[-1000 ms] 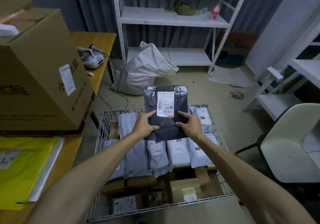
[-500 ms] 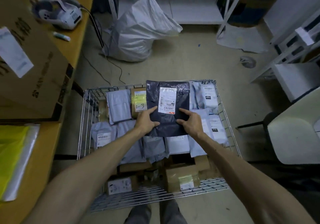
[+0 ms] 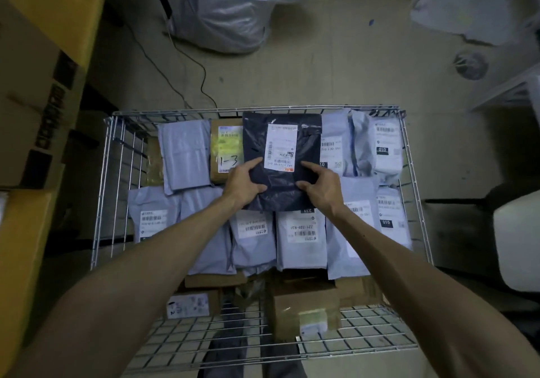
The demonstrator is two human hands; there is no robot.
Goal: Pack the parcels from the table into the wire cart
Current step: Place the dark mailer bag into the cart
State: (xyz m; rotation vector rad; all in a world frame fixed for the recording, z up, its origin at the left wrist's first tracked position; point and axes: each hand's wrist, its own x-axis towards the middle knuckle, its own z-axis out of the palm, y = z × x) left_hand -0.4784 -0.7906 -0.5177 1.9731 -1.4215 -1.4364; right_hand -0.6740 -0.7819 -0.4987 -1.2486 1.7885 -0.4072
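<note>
A black plastic parcel [image 3: 282, 132] with a white shipping label lies flat over the far middle of the wire cart [image 3: 108, 190]. My left hand [image 3: 243, 185] grips its near left edge, thumb on top. My right hand [image 3: 321, 186] grips its near right edge the same way. Under and around it lie several grey mailer bags [image 3: 301, 237] in rows. A brown box marked "1-3" [image 3: 226, 149] sits just left of the black parcel. Small cardboard boxes [image 3: 304, 310] fill the cart's near end.
The wooden table [image 3: 61, 18] runs along the left with a big cardboard box [image 3: 32, 97] on it. A large grey sack [image 3: 233, 9] and a cable lie on the floor beyond the cart. A white chair [image 3: 517, 243] stands to the right.
Both hands have lowered the black parcel from upright above the cart down onto the far row of bags. My view has tilted downward over the cart.
</note>
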